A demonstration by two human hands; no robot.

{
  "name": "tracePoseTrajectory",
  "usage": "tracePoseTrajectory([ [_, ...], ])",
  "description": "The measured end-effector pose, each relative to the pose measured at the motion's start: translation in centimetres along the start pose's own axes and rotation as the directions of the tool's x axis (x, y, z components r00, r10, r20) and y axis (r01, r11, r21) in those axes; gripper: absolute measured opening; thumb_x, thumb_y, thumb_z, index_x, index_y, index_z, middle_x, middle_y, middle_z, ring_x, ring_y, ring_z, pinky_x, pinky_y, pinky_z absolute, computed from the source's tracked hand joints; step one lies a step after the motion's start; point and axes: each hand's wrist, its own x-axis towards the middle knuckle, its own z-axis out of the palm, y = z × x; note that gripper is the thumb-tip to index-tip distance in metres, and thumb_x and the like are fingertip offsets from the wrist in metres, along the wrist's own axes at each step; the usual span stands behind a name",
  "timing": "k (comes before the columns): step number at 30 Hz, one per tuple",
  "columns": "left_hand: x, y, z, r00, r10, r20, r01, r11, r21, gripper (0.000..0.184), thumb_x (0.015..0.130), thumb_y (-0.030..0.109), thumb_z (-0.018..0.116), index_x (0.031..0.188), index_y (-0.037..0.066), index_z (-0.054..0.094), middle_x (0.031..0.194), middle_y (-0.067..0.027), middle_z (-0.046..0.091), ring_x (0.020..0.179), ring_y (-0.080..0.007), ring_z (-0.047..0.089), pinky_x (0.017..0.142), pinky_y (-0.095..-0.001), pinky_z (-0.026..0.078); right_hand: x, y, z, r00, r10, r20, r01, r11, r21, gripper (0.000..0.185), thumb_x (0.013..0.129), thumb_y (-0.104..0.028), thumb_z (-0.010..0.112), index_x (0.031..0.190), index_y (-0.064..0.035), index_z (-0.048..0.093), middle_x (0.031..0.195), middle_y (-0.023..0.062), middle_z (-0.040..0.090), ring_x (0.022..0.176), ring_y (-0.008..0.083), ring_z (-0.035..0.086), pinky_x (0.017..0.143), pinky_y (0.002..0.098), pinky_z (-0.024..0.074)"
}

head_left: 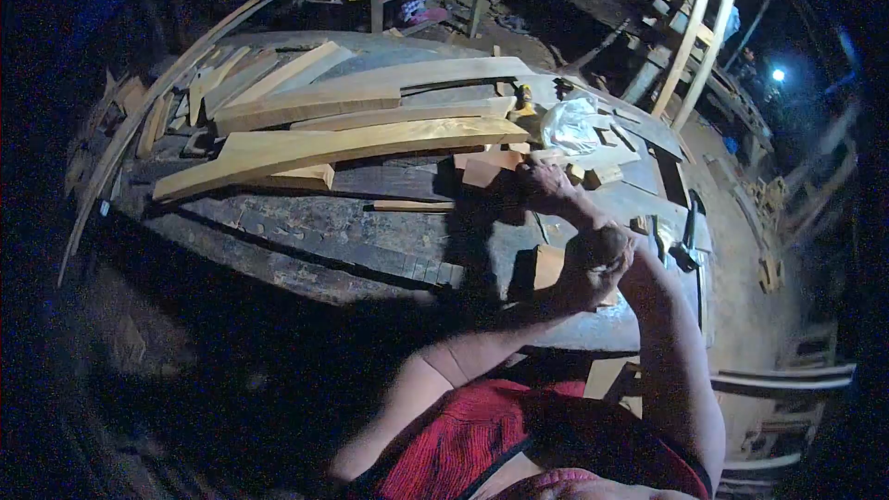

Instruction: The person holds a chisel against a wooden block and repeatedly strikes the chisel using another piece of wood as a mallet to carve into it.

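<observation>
Two bare hands over a workbench [306,245] strewn with cut wood.

The wood block [486,169] lies at the right hand [551,182], long axis roughly left to right; whether that hand grips it, I cannot tell. The left hand [600,264] is curled against the right forearm. A plastic bag [569,125], contents unclear, sits just beyond; a curved board [361,147] lies left.

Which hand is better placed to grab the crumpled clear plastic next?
Right, I'd judge: the right hand reaches out close to the crumpled clear plastic, while the left hand sits farther back from it.
</observation>
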Motion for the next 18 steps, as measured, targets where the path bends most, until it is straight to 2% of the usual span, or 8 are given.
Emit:
tracePoseTrajectory([
  [2, -0.3, -0.5, 0.7, 0.984, -0.171, 0.042, 0.176, 0.966, -0.190, 0.018, 0.075, -0.001, 0.060, 0.070, 0.007, 0.045, 0.065, -0.0058, 0.046, 0.060, -0.0193, 0.048, 0.059, -0.0312, 0.042, -1.1, 1.9, 0.3, 0.965, 0.238, 0.110, -0.259, 0.925, 0.277, 0.046, 0.069, -0.028, 0.067, 0.106, -0.0067, 0.052, 0.095, 0.0142, 0.058, 0.090, 0.0293, 0.057, 0.074, 0.0401, 0.0458],
  [3, -0.2, -1.4, 0.9, 0.994, -0.108, 0.016, 0.108, 0.994, -0.025, 0.017, 0.075, -0.001, 0.059, 0.071, 0.006, 0.045, 0.067, -0.0067, 0.046, 0.062, -0.0208, 0.049, 0.060, -0.0320, 0.042, -1.9, 4.1, 2.0, 0.900, 0.387, 0.202, -0.437, 0.786, 0.438, 0.045, 0.066, -0.023, 0.068, 0.105, -0.0061, 0.053, 0.086, 0.0145, 0.060, 0.084, 0.0292, 0.059, 0.069, 0.0375, 0.0471],
  [6, 0.3, -2.9, 1.6, 0.996, 0.089, 0.007, -0.086, 0.928, 0.362, 0.015, 0.075, 0.000, 0.059, 0.072, 0.005, 0.046, 0.068, -0.0085, 0.048, 0.062, -0.0240, 0.050, 0.062, -0.0331, 0.043, -5.9, 4.0, -10.2, 0.895, 0.388, 0.220, -0.446, 0.779, 0.440, 0.036, 0.069, -0.023, 0.068, 0.100, -0.0071, 0.057, 0.081, 0.0093, 0.062, 0.075, 0.0210, 0.059, 0.066, 0.0333, 0.0473],
  [9, 1.5, -2.0, 2.2, 0.933, 0.323, 0.156, -0.331, 0.605, 0.724, 0.016, 0.073, 0.001, 0.063, 0.068, 0.003, 0.048, 0.061, -0.0087, 0.049, 0.054, -0.0241, 0.049, 0.061, -0.0322, 0.043, -8.1, 1.4, -25.6, 0.869, 0.495, -0.008, -0.441, 0.783, 0.439, 0.033, 0.072, -0.023, 0.069, 0.100, -0.0068, 0.060, 0.080, 0.0054, 0.063, 0.069, 0.0125, 0.058, 0.061, 0.0272, 0.0471],
  [11, 0.7, -3.6, 2.8, 0.996, -0.041, 0.078, 0.033, 0.994, 0.108, 0.012, 0.074, -0.001, 0.057, 0.076, 0.006, 0.047, 0.071, -0.0028, 0.049, 0.062, -0.0143, 0.051, 0.060, -0.0264, 0.046, -10.0, 0.4, -31.7, 0.914, 0.399, -0.068, -0.179, 0.548, 0.817, 0.039, 0.075, -0.023, 0.070, 0.108, -0.0057, 0.057, 0.085, 0.0073, 0.065, 0.075, 0.0105, 0.059, 0.063, 0.0257, 0.0485],
  [13, 1.4, -3.9, 2.6, 0.977, 0.121, 0.177, -0.165, 0.952, 0.258, 0.012, 0.074, -0.003, 0.055, 0.078, 0.005, 0.047, 0.069, -0.0016, 0.048, 0.059, -0.0122, 0.051, 0.057, -0.0247, 0.046, -11.5, -3.8, -38.3, 0.861, 0.455, -0.226, -0.258, 0.775, 0.577, 0.042, 0.076, -0.020, 0.070, 0.111, -0.0029, 0.054, 0.089, 0.0076, 0.064, 0.079, 0.0108, 0.060, 0.068, 0.0293, 0.0506],
  [17, 2.7, -2.9, 3.0, 0.845, 0.411, 0.341, -0.533, 0.606, 0.591, 0.016, 0.074, 0.007, 0.062, 0.080, 0.006, 0.048, 0.069, -0.0012, 0.049, 0.059, -0.0141, 0.052, 0.056, -0.0253, 0.045, -15.0, -5.5, -39.1, 0.891, 0.437, -0.125, -0.281, 0.745, 0.605, 0.049, 0.075, -0.022, 0.071, 0.115, -0.0053, 0.050, 0.096, 0.0095, 0.063, 0.083, 0.0125, 0.060, 0.073, 0.0315, 0.0512],
  [18, 2.7, -2.2, 3.2, 0.847, 0.401, 0.349, -0.529, 0.695, 0.486, 0.017, 0.074, 0.008, 0.063, 0.081, 0.007, 0.048, 0.069, -0.0008, 0.049, 0.058, -0.0133, 0.051, 0.054, -0.0256, 0.044, -15.6, -5.6, -38.5, 0.895, 0.435, -0.102, -0.313, 0.773, 0.551, 0.049, 0.074, -0.023, 0.072, 0.115, -0.0054, 0.050, 0.095, 0.0097, 0.063, 0.083, 0.0134, 0.061, 0.073, 0.0318, 0.0513],
])
